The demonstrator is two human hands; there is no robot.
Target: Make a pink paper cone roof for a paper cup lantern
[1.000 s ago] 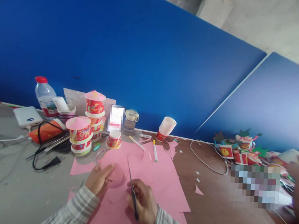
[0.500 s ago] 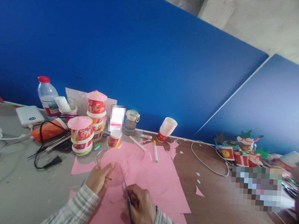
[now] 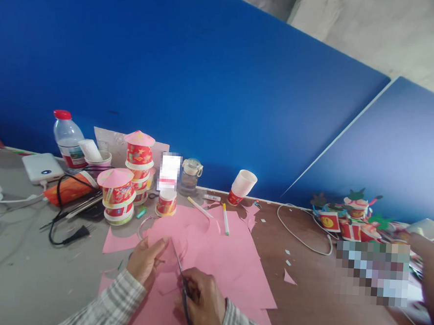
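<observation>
Thin pink paper (image 3: 165, 263) is pinched in the left grip (image 3: 144, 260), slim metal scissors (image 3: 184, 290) in the right grip (image 3: 206, 299).

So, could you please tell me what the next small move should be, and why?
I'd probably shift the left hand, holding pink paper, slightly back before any snip, since the scissors in the right hand seem to reach close to the left thumb.

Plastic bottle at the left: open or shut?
The bottle is shut: its red cap sits on top.
</observation>
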